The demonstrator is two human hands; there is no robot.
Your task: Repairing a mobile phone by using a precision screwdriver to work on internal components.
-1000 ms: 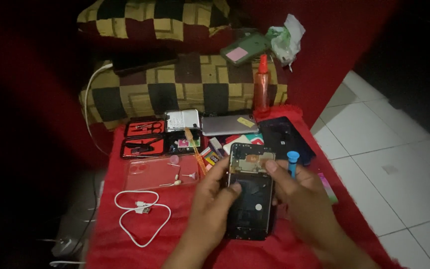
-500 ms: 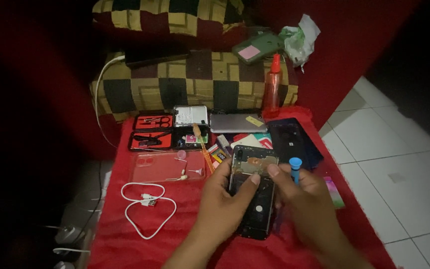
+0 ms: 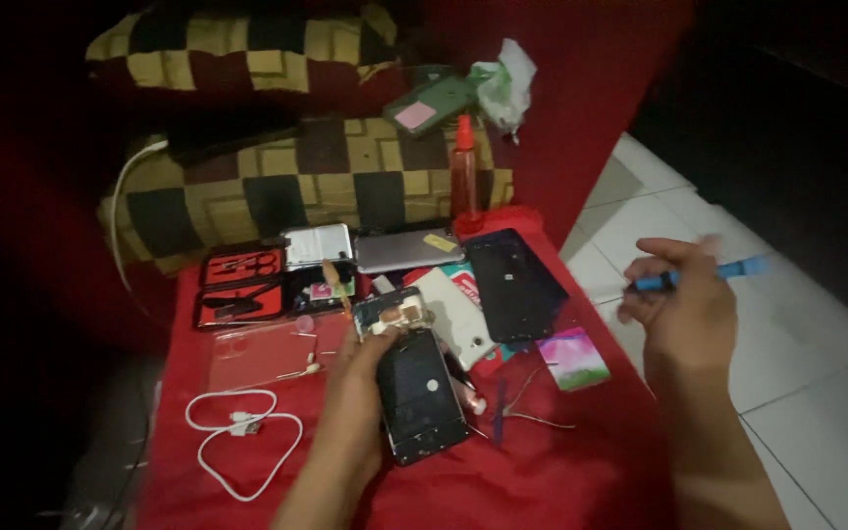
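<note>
The left hand (image 3: 355, 393) has its grip closed around an opened phone (image 3: 414, 383), fingers wrapped along the near edge and the thumb up by the exposed top end, so the dark inner face is turned up toward the camera. The phone lies low against the red cloth (image 3: 542, 481) that covers the worktop, which steadies it, and it sits directly under that grip.

The right hand (image 3: 684, 309) is lifted well off to the right of the phone, out past the cloth's edge and over the white tiled floor (image 3: 797, 363). Its grip is closed on a blue-handled tool (image 3: 714, 272), pinched between thumb and fingers with the handle pointing away to the right; the hand is blurred, so the tip cannot be made out.

Just beyond the left grip lie a white phone body (image 3: 458, 314), a black back cover (image 3: 512, 280), a grey phone (image 3: 406, 250) and an open red tool case (image 3: 242, 285). To the left of that grip a clear case (image 3: 257, 348) and a coiled white cable (image 3: 242, 427) rest on the cloth. A small colourful card (image 3: 571, 358) lies between the two hands. A red spray bottle (image 3: 463, 177) stands at the far edge against checked cushions (image 3: 277, 186). The room is dim, with red walls behind.
</note>
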